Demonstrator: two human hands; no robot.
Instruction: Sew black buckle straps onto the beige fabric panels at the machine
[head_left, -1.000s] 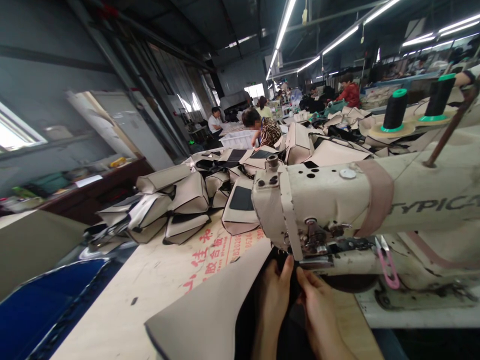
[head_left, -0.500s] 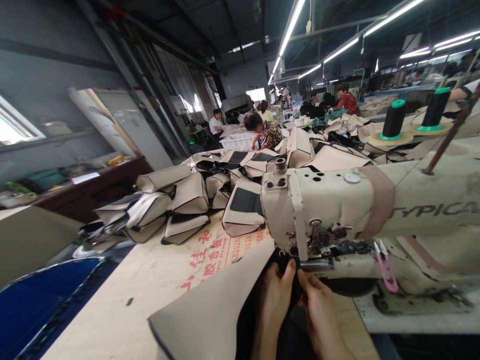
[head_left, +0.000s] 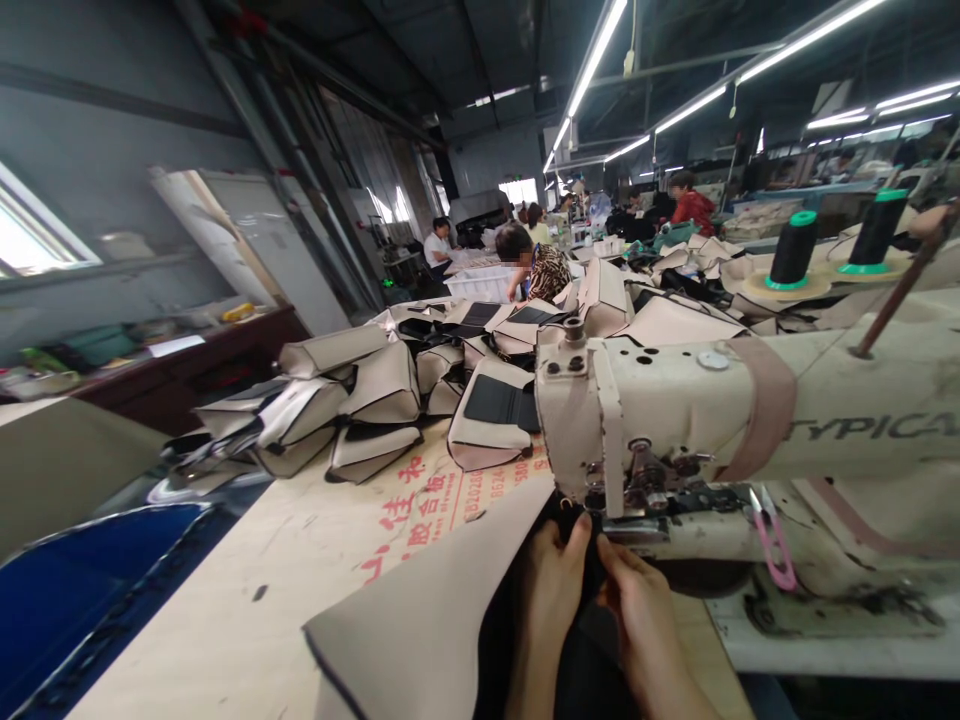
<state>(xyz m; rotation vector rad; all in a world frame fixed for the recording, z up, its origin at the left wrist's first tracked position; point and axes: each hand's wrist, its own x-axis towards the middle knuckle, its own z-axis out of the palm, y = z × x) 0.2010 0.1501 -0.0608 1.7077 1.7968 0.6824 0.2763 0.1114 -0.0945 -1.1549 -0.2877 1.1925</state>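
My left hand [head_left: 551,580] and my right hand [head_left: 637,610] meet under the head of a cream sewing machine [head_left: 705,410], close to the needle. Both pinch the black fabric [head_left: 517,640] that runs from the needle towards me. A beige leather-like panel [head_left: 427,620] joined to that fabric curls up to the left of my hands. The needle itself is hidden behind the machine head and my fingers.
A pile of beige and black sewn covers [head_left: 375,390] lies at the far end of the table. Two black thread cones [head_left: 791,250] stand behind the machine, pink snips [head_left: 772,540] hang from it. Other people [head_left: 536,265] work at tables further back. A blue bin [head_left: 82,580] sits left.
My hands have stayed at the needle with the fabric; only the view has shifted slightly, moving the machine head a little to the right in the picture.
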